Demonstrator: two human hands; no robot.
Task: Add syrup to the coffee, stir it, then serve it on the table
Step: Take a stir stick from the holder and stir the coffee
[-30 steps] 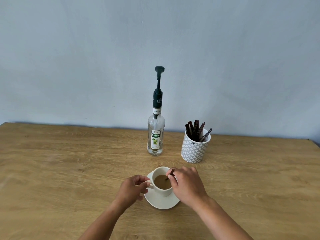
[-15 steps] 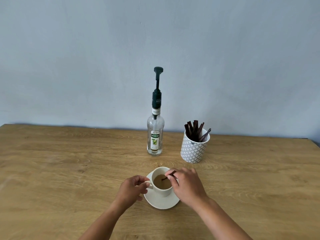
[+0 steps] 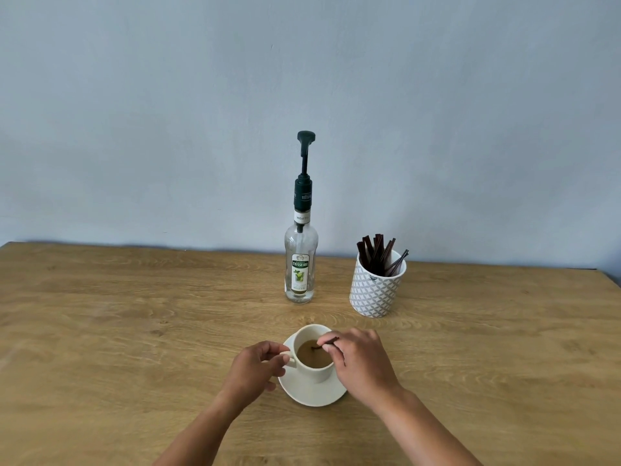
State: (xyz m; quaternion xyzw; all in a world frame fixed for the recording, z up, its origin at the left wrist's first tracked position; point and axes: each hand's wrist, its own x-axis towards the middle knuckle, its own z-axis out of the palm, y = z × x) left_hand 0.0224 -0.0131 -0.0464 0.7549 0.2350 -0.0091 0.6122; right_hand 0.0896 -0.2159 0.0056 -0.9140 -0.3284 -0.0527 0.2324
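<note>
- My left hand (image 3: 257, 368) pinches the handle of the coffee cup (image 3: 314, 354), steadying it on its saucer (image 3: 312, 391) at the near middle of the wooden table (image 3: 134, 331).
- My right hand (image 3: 361, 361) is closed on a dark stir stick (image 3: 324, 344), its tip dipped in the coffee.
- The Teisseire syrup bottle (image 3: 300, 260) and the patterned holder of spare sticks (image 3: 376, 287) stand behind, apart from the cup.

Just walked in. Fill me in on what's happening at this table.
A person is stirring a cup of coffee that sits on a saucer. The left hand pinches the cup's handle, and the right hand holds a dark stirrer dipped in the coffee. Behind the cup stand a syrup bottle with a pump and a patterned holder of more stirrers, both untouched.
</note>
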